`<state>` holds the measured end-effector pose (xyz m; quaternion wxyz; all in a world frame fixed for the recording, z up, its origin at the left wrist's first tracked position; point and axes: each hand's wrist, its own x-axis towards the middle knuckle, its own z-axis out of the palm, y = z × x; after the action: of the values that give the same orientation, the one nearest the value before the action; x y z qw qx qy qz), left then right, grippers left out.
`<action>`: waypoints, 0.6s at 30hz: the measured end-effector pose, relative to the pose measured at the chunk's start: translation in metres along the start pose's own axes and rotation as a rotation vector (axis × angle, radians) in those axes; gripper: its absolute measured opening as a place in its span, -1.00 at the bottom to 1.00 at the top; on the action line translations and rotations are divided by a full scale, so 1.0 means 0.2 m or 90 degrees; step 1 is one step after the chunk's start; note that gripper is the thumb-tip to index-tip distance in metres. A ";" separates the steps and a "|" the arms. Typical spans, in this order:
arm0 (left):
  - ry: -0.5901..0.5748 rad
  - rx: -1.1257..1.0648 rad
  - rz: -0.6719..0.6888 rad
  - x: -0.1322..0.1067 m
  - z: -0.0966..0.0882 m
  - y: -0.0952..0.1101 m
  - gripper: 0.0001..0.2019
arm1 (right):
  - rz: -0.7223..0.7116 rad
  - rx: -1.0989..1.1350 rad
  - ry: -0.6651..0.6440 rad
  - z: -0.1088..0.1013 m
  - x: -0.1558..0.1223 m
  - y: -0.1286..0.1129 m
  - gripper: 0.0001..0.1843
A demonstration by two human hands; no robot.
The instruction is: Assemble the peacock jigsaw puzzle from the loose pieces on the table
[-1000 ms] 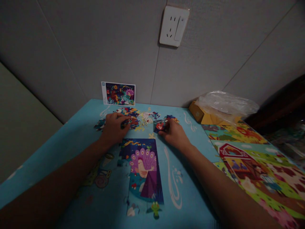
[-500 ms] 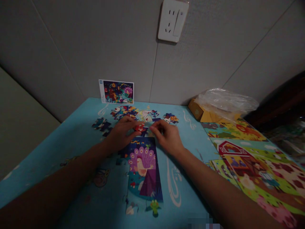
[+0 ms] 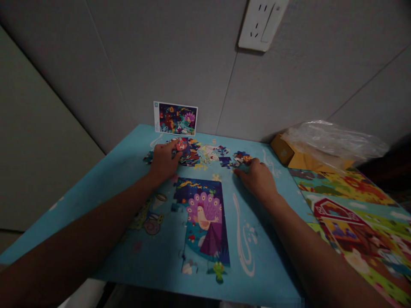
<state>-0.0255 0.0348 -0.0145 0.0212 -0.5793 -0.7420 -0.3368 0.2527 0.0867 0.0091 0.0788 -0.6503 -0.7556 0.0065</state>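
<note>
My left hand is at the left heap of loose puzzle pieces, its fingers and thumb closed around a red puzzle piece. My right hand reaches beside the smaller group of pieces on the right; its thumb and fingers are apart, and I see nothing held between them. Nearer to me lies the partly joined jigsaw, showing a purple peacock and a tent, with a frog at its lower edge. A single dark blue piece rests between the two groups.
A picture card leans on the wall behind the heap. To the right stand a yellow box and clear plastic wrap, with farm-picture puzzles before them. The blue table cover ends at the front edge.
My hands have parted from above the joined jigsaw. The left went back to the left heap with the red piece; the right moved toward the right group. The view has shifted.
</note>
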 end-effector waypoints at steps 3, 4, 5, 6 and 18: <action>-0.020 0.054 0.027 0.00 0.02 -0.02 -0.47 | 0.003 0.017 0.000 0.00 0.01 0.00 -0.50; -0.018 0.061 0.034 0.00 0.03 -0.03 -0.46 | 0.005 0.022 0.004 0.01 0.01 0.01 -0.50; -0.010 0.064 0.039 0.00 0.03 -0.03 -0.46 | 0.002 0.028 0.010 0.01 0.01 0.01 -0.50; 0.002 0.062 0.043 0.00 0.04 -0.04 -0.46 | -0.003 0.039 0.017 0.01 0.01 0.01 -0.51; 0.021 -0.065 0.245 -0.02 -0.02 0.04 -0.77 | -0.021 0.173 0.051 0.03 0.00 0.01 -0.54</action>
<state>-0.0185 0.0295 -0.0102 0.0679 -0.7050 -0.5995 -0.3728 0.2542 0.0880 0.0029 0.1962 -0.6210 -0.7545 0.0811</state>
